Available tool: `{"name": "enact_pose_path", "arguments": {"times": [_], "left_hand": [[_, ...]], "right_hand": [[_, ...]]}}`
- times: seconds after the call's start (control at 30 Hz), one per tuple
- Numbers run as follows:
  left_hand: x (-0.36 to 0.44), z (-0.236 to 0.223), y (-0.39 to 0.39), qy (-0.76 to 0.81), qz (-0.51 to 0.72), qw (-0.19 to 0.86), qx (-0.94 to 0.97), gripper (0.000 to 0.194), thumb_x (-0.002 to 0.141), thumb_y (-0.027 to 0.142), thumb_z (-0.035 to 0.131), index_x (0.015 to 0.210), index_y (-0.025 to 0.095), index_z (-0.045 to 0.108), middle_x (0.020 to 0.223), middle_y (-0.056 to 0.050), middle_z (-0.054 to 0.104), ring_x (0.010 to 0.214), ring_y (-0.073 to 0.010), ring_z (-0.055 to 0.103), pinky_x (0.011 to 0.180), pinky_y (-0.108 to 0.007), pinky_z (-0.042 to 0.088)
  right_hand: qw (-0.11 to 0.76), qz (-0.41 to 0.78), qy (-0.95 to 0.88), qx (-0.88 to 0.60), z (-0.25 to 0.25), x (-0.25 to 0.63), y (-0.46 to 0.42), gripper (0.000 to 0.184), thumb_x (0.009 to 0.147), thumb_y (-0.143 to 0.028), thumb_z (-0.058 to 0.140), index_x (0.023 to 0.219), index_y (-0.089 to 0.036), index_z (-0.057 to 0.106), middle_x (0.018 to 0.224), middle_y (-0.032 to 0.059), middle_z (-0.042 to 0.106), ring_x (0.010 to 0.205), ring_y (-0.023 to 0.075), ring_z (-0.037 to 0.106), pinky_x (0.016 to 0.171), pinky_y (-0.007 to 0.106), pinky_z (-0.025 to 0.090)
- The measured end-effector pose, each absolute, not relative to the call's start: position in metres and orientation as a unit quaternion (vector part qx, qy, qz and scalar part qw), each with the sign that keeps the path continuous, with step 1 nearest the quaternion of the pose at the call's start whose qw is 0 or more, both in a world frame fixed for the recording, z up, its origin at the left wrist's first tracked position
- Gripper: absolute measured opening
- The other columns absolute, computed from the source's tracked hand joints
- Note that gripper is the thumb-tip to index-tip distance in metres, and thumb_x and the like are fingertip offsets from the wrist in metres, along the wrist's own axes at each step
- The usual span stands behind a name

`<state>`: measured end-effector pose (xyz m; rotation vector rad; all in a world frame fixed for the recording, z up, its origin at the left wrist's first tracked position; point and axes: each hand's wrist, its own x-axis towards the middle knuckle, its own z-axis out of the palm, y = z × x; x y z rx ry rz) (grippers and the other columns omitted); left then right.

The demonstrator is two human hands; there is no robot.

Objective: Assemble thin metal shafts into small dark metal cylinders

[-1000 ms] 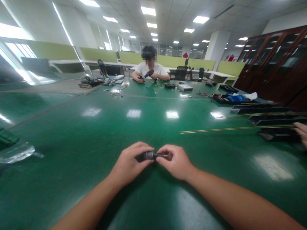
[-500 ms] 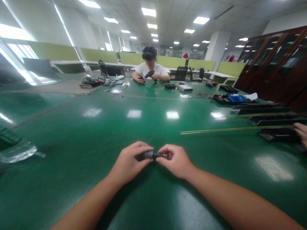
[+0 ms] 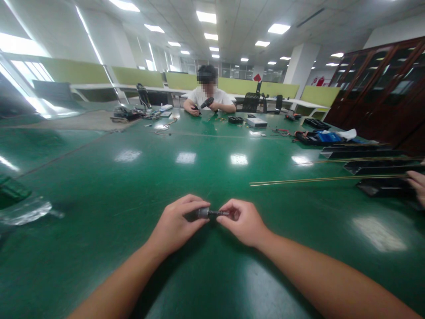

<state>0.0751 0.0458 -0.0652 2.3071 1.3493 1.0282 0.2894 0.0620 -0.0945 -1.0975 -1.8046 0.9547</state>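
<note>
Both my hands meet low over the green table (image 3: 133, 177) and share one small dark metal part (image 3: 209, 213). My left hand (image 3: 175, 226) has its fingers wrapped round the thicker grey cylindrical end. My right hand (image 3: 244, 221) pinches the thin dark shaft that sticks out to the right. The part lies level between the two hands, just above the table top. What the left palm covers of the part is hidden.
Thin brass rods (image 3: 325, 179) lie across the table at right, by black trays (image 3: 381, 166). Another person's hand (image 3: 418, 184) rests at the right edge. A clear plastic bag (image 3: 25, 210) lies at left. Across the table sits a person (image 3: 207, 95) holding a dark tool, among scattered tools.
My hands and the part have shifted very slightly up and away from me. The grip is the same.
</note>
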Motion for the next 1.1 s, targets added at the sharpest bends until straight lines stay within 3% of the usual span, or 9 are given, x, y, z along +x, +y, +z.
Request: {"name": "enact_pose_path", "arguments": {"times": [0.43, 0.77, 0.93, 1.1], "left_hand": [[0.070, -0.060, 0.047, 0.470, 0.348, 0.135, 0.800, 0.017, 0.080, 0.023, 0.069, 0.097, 0.025, 0.070, 0.098, 0.001, 0.067, 0.090, -0.0136, 0.063, 0.084, -0.024, 0.049], [0.061, -0.058, 0.053, 0.566, 0.359, 0.097, 0.736, 0.035, 0.083, 0.046, 0.064, 0.111, 0.025, 0.066, 0.109, -0.005, 0.066, 0.100, -0.0232, 0.062, 0.094, -0.038, 0.049], [0.058, -0.054, 0.054, 0.625, 0.400, 0.189, 0.643, 0.051, 0.077, 0.057, 0.067, 0.112, 0.021, 0.065, 0.102, -0.008, 0.070, 0.093, -0.0263, 0.066, 0.095, -0.045, 0.052], [0.061, -0.042, 0.046, 0.567, 0.490, 0.307, 0.586, 0.063, 0.070, 0.054, 0.074, 0.115, 0.015, 0.054, 0.112, -0.015, 0.067, 0.106, -0.0280, 0.066, 0.102, -0.046, 0.051]], "right_hand": [[0.414, 0.373, -0.703, -0.442, -0.092, 0.289, 0.060, 0.013, 0.074, -0.026, 0.071, 0.080, -0.015, 0.072, 0.061, -0.0021, 0.059, 0.054, 0.0095, 0.047, 0.051, 0.021, 0.034], [0.452, 0.457, -0.636, -0.427, -0.095, 0.291, 0.069, 0.020, 0.072, -0.031, 0.074, 0.079, -0.013, 0.071, 0.068, 0.0028, 0.067, 0.059, 0.0130, 0.056, 0.057, 0.024, 0.043], [0.430, 0.484, -0.630, -0.430, -0.099, 0.290, 0.074, 0.022, 0.074, -0.034, 0.072, 0.083, -0.014, 0.070, 0.069, 0.0026, 0.066, 0.059, 0.0132, 0.057, 0.056, 0.024, 0.045], [0.416, 0.465, -0.653, -0.429, -0.100, 0.290, 0.073, 0.021, 0.075, -0.034, 0.072, 0.084, -0.014, 0.072, 0.067, 0.0015, 0.065, 0.058, 0.0128, 0.057, 0.055, 0.024, 0.043]]}}
